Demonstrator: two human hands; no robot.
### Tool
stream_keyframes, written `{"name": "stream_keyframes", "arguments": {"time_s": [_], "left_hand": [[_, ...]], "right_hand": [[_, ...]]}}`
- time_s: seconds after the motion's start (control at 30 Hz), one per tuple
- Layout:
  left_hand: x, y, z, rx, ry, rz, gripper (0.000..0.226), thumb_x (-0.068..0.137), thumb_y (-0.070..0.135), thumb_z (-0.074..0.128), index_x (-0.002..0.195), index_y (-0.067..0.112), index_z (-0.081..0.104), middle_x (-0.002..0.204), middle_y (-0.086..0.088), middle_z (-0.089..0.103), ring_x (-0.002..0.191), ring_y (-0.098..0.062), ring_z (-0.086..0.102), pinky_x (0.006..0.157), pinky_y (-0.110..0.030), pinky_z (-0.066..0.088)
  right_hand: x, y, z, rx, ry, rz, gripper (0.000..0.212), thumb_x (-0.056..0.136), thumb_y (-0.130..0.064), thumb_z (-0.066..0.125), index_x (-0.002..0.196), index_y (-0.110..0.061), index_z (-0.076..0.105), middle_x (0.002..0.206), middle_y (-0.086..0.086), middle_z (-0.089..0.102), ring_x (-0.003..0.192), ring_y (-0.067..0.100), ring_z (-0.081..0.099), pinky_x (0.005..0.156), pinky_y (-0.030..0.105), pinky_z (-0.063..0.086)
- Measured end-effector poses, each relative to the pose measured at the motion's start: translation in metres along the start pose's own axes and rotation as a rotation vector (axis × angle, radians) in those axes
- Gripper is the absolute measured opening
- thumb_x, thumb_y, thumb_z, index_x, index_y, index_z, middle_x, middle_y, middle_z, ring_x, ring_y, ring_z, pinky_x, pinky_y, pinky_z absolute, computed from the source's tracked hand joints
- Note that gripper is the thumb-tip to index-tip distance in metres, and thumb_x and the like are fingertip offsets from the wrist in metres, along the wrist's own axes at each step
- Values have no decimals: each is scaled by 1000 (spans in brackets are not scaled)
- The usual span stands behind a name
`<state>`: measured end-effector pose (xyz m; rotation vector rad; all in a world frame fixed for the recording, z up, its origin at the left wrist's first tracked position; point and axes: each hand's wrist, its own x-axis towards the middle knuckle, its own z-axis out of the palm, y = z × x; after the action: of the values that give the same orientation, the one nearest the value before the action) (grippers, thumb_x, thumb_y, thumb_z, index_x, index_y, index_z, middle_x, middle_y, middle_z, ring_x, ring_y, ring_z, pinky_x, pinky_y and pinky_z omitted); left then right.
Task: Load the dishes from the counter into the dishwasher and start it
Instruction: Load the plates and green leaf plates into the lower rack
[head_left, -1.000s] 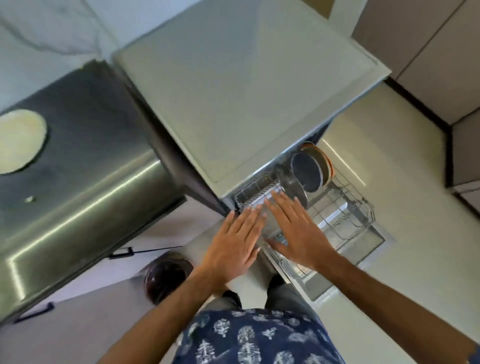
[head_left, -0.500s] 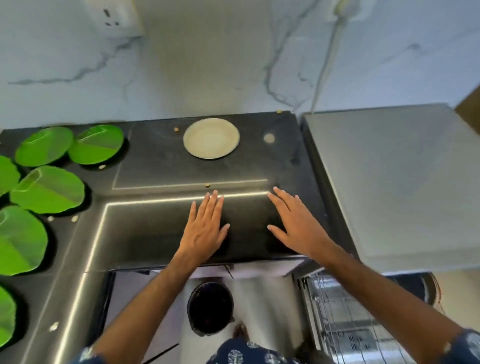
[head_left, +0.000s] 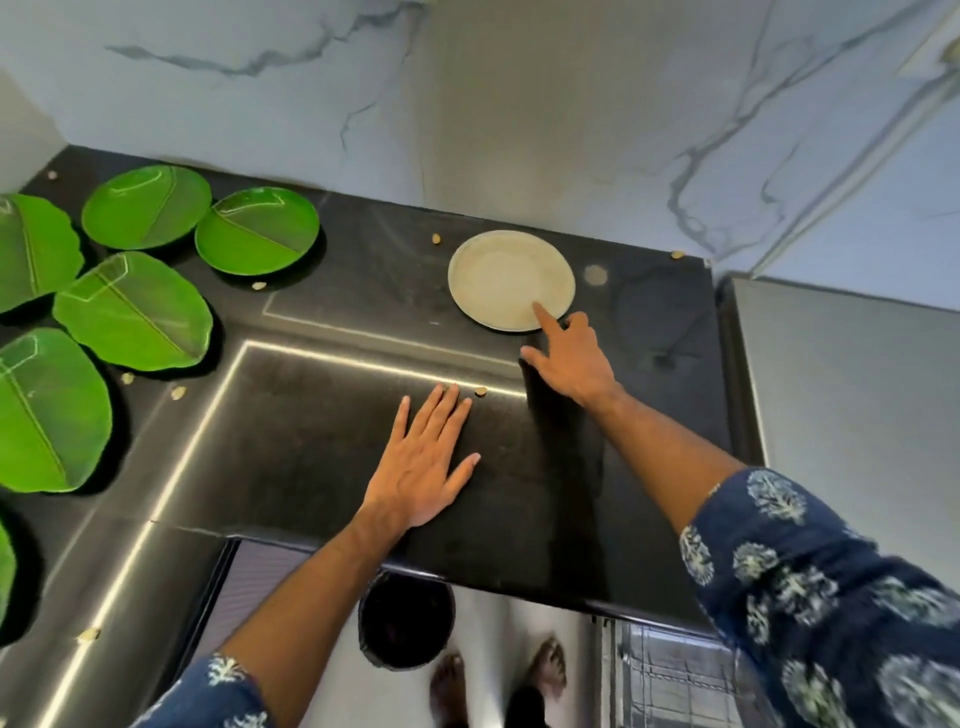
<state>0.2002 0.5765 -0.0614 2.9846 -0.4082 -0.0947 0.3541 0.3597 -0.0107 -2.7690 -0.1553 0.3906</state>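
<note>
A round beige plate (head_left: 505, 275) lies flat on the black counter (head_left: 322, 447) near the marble wall. My right hand (head_left: 569, 353) reaches forward, its index fingertip touching the plate's near rim, the other fingers loosely spread. Flat on the counter, nearer the front edge, rests my left hand (head_left: 423, 467) with straight fingers, holding nothing. Several green leaf-shaped plates (head_left: 135, 312) lie on the counter at the left. The pulled-out dishwasher rack (head_left: 670, 675) shows at the bottom right, below the counter edge.
The grey dishwasher top (head_left: 852, 415) adjoins the counter on the right. Small crumbs or shells (head_left: 480, 392) are scattered over the counter. A dark round bin (head_left: 405, 623) stands on the floor below, next to my feet.
The view swung from the dishwasher rack up to the counter. My right hand went forward from the counter's front to the beige plate's rim. My left hand stayed flat on the counter.
</note>
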Motion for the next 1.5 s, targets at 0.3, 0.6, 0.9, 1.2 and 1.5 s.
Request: {"name": "stream_keyframes", "arguments": {"time_s": [0.3,0.6,0.9,1.2,1.5], "left_hand": [[0,-2,2,-39,24,5,67,102,53,26,159,18,17,167,-2,9,154,-18,1,123,-53,9],[-2,-1,-1,-104,22,12,65,102,52,30,158,21,18,166,-1,13,154,-17,1,124,-53,6],[-4,4,0,-135,70,25,56,103,42,38,153,18,31,164,-3,23,153,-21,12,122,-53,12],[-33,183,-3,-391,142,528,44,94,27,45,137,19,52,146,-1,47,132,-23,48,103,-42,38],[-116,436,61,-335,-199,1231,36,93,13,55,128,20,60,135,0,55,124,-20,53,100,-37,42]], "right_hand": [[4,7,-2,176,191,391,50,95,-34,53,138,-13,38,132,14,43,111,38,55,83,44,47],[-61,51,3,757,311,785,66,82,-24,77,134,-9,40,122,14,61,86,29,71,64,40,63],[-199,94,-13,1635,338,834,25,91,-5,46,114,-8,57,114,14,59,94,27,62,60,39,58],[-440,213,-15,2062,659,625,28,87,3,38,108,-3,56,86,9,58,78,22,59,56,30,56],[-679,351,67,2059,1097,849,29,95,-16,47,120,-20,62,114,5,69,96,23,68,70,37,61]]}}
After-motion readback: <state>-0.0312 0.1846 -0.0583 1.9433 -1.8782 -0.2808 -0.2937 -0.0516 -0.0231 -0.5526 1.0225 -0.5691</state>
